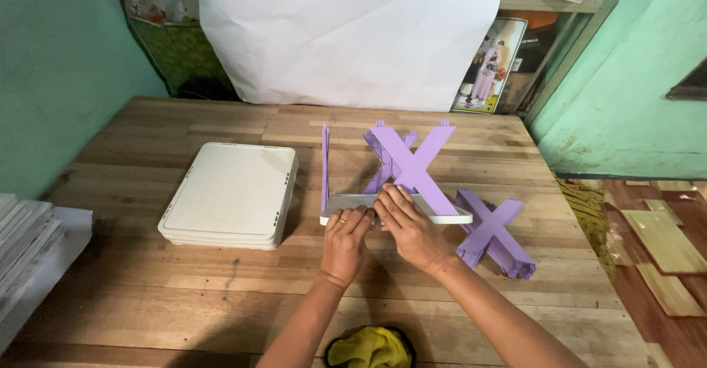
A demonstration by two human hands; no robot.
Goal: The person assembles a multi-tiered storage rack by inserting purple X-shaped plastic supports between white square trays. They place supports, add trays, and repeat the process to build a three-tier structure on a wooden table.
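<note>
Both hands pressed flat, fingers half open, on white shelf panel [442, 218]: left hand [345, 241] at near edge, right hand [409, 227] just beside it, touching upright purple cross brace [412, 166]. Second purple cross piece [495, 234] flat right of panel. Stacked white panels [230, 194] left of it. Wooden tabletop [147, 280]; green walls [59, 66]; white sheet [346, 37] behind.
</note>
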